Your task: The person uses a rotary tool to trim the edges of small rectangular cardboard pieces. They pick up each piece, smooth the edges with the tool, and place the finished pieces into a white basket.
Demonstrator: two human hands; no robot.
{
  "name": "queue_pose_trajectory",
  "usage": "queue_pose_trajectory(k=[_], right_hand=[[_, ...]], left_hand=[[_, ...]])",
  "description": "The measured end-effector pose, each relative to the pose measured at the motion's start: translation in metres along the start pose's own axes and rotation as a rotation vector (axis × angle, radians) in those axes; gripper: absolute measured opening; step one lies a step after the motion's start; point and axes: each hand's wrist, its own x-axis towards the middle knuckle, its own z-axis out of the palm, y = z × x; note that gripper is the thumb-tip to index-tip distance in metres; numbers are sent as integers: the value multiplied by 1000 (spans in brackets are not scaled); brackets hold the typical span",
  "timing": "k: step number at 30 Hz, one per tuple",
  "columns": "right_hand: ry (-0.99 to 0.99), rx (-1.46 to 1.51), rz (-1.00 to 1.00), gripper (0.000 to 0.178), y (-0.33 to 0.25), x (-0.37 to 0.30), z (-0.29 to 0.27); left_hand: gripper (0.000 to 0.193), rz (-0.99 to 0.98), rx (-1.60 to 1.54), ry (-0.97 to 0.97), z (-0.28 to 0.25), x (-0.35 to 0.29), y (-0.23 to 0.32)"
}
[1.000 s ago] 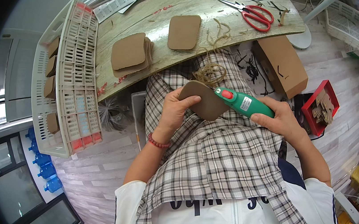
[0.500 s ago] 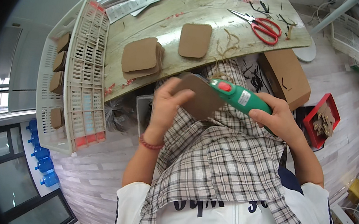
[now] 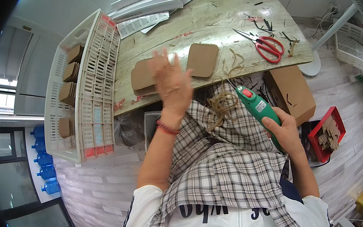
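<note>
My left hand (image 3: 172, 83), a little blurred, is held over the table's near edge with its fingers apart and nothing visible in it. Beneath and beside it lies a stack of brown rounded-square pieces (image 3: 141, 77), partly hidden by the hand. One more such brown piece (image 3: 202, 60) lies flat just to the right. My right hand (image 3: 285, 132) is wrapped round a green handheld power tool (image 3: 255, 105) with a red button, its thin tip pointing up and left towards the table. Below that tip, a tangle of thin tan trimmings (image 3: 222, 106) rests on my checked apron.
Red-handled scissors (image 3: 268, 49) and dark scraps lie at the table's (image 3: 230, 10) right. A white plastic crate (image 3: 104, 81) holding brown pieces stands at the left, with papers (image 3: 152, 3) behind. A cardboard box (image 3: 290, 90) and a red tray of scraps (image 3: 327, 133) sit at the right.
The brown piece that was in my left hand has left it, and the hand has moved up to the stack. My right hand has shifted slightly right and down with the power tool.
</note>
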Motion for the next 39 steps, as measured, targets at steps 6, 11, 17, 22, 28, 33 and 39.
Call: queue_pose_trajectory(k=[6,11,17,22,28,33,39], right_hand=[[-23,-9,-8,36,0,0,2],[42,-37,-12,34,8,0,-2],[50,-61,24,36,11,7,1],[65,-62,9,35,15,8,3],[75,-72,-16,33,13,11,7],[116,-52,-25,30,-3,13,14],[141,-24,-51,31,-21,13,27]], left_hand=[[71,-287,-110,-266,74,-5,24],[69,-271,-259,-152,81,-6,30],[78,-194,-330,-133,85,-5,23],[82,-238,-472,-43,68,8,32],[34,-745,-1180,-145,90,-4,14],[24,-1076,-1971,132,46,10,46],[36,-1065,-2278,165,34,13,57]])
